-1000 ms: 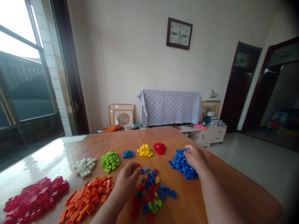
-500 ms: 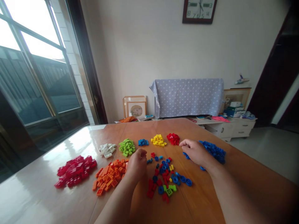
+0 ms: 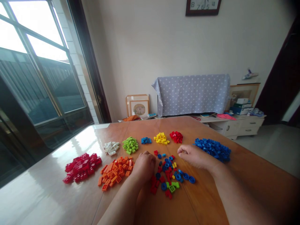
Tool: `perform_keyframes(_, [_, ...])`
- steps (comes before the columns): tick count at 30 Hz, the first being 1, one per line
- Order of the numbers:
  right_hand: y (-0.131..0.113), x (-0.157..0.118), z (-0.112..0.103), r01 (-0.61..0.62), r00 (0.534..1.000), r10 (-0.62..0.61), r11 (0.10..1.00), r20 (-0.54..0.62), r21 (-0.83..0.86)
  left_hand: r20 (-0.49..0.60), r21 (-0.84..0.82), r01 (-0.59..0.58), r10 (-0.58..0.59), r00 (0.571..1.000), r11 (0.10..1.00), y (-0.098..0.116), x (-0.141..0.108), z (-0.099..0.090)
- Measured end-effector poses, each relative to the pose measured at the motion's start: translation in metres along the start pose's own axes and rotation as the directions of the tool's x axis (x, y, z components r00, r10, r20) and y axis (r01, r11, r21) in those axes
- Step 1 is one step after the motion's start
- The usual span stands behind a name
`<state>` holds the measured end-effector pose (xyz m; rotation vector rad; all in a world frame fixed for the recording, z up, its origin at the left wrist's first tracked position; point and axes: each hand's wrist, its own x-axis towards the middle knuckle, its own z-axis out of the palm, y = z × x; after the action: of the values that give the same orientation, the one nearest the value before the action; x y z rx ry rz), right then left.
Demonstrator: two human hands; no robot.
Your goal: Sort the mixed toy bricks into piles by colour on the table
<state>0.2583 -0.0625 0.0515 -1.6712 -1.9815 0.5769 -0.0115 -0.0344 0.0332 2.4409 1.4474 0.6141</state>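
My left hand [image 3: 145, 164] is curled over the left edge of a mixed pile of toy bricks [image 3: 167, 175], its fingers bent inward and their tips hidden. The pile holds red, blue, yellow and lime green pieces, several of them round and blue. My right hand [image 3: 193, 155] is over the table between that pile and a heap of blue bricks [image 3: 212, 149]. Its thumb and fingers are drawn together, and whatever they hold cannot be made out. Orange bricks [image 3: 116, 172] lie just left of my left hand.
Sorted heaps stand around the mixed pile on the wooden table [image 3: 201, 206]: crimson bricks [image 3: 82, 167], white bricks [image 3: 111, 148], lime green bricks [image 3: 130, 145], small blue bricks [image 3: 146, 140], yellow bricks [image 3: 161, 138] and red bricks [image 3: 176, 137]. A cloth-covered object [image 3: 193, 95] is beyond.
My left hand has moved right onto the edge of the mixed pile. My right hand has drawn slightly left, away from the large blue heap. The camera view has shifted a little.
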Motion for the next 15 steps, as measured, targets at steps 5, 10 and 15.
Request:
perform_keyframes(5, [-0.003, 0.0, 0.0, 0.01, 1.0, -0.01, 1.0, -0.005, 0.013, -0.026, -0.058, -0.018, 0.016, 1.0, 0.998, 0.002, 0.001, 0.005])
perform_keyframes(10, [-0.005, 0.0, 0.001, 0.036, 0.999, -0.036, 0.999, -0.002, 0.005, -0.04, -0.091, -0.008, 0.004, 0.999, 0.996, 0.008, 0.001, 0.011])
perform_keyframes(15, [-0.004, 0.0, 0.001, 0.026, 1.0, -0.026, 1.0, -0.015, 0.007, -0.084, -0.092, 0.053, -0.061, 0.995, 0.994, 0.0, 0.004, 0.02])
